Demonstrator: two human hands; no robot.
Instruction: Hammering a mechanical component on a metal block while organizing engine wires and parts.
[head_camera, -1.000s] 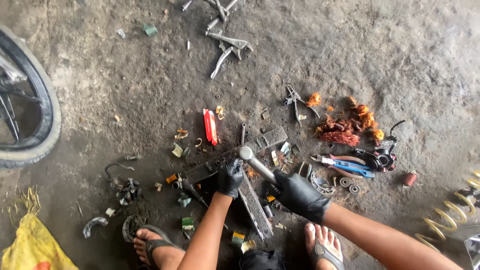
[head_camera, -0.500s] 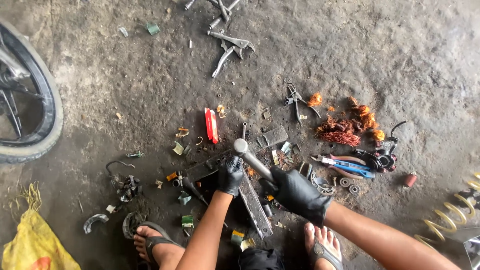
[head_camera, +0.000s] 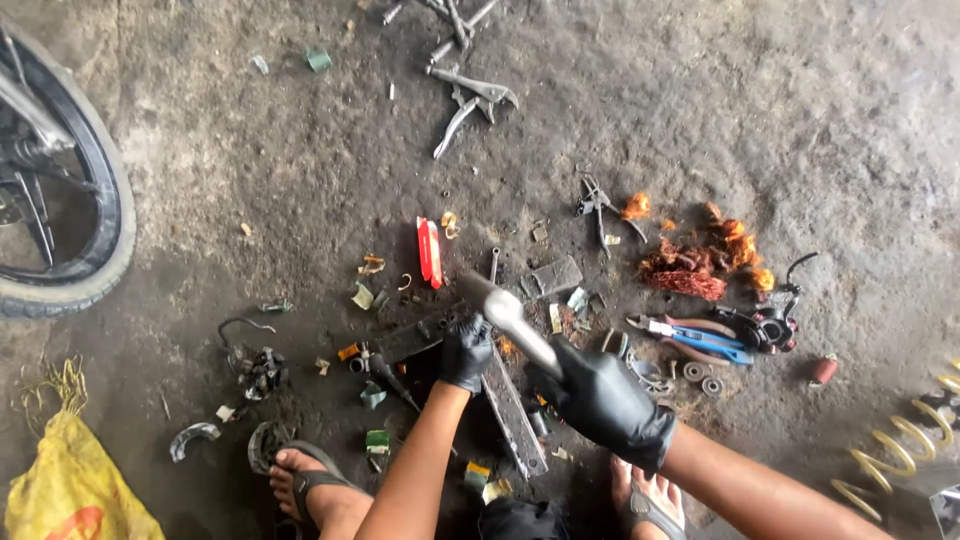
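Right hand (head_camera: 600, 400), black-gloved, fist wrapped round a hammer (head_camera: 505, 315) handle. Left hand (head_camera: 465, 352) pinches a small part against the metal bar (head_camera: 512, 410) on the floor (head_camera: 250, 170); pliers (head_camera: 690, 335) right.

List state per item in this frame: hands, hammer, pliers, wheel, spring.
right hand: gloved, gripping the hammer handle
left hand: gloved, pressed on a small part by the metal bar
hammer: raised, head above the part
blue-handled pliers: lying flat on the floor
motorcycle wheel: upright
yellow coil spring: lying on its side
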